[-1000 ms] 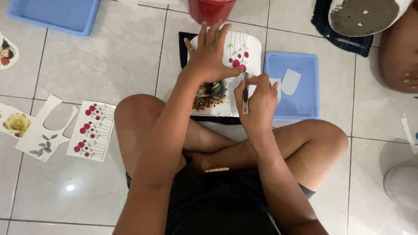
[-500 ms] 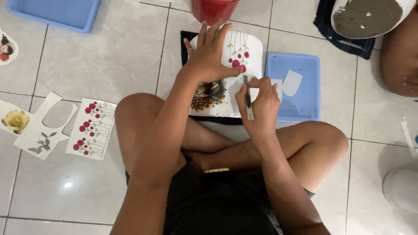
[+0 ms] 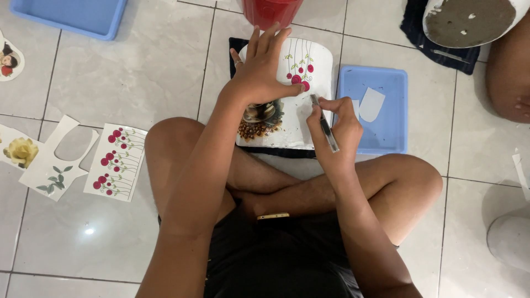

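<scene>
Right hand: I see my right hand (image 3: 338, 128) nearest me, fingers pinched together on a slim metal blade tool (image 3: 326, 124), its tip at the pot wall just beyond my fingertips.
Left hand: my left hand (image 3: 258, 70) lies flat, fingers spread apart, pressing the white ceramic pot with red flower decals (image 3: 309, 72); it grips nothing.
Pot position: on its side across a dark cloth (image 3: 237, 44), under both sets of fingers, in front of my crossed legs.
Progress: I judge the red-flower decal and a brown decal (image 3: 259, 118) already on; trimming or smoothing at the edge seems left.
Right of fingers: blue plastic tray (image 3: 395, 132) holding a white cut-out piece (image 3: 371, 105).
Far left: a red-flower decal sheet (image 3: 117, 161) and cut backing sheets (image 3: 52, 160), unused.
Beyond fingertips: red bucket (image 3: 273, 11).
</scene>
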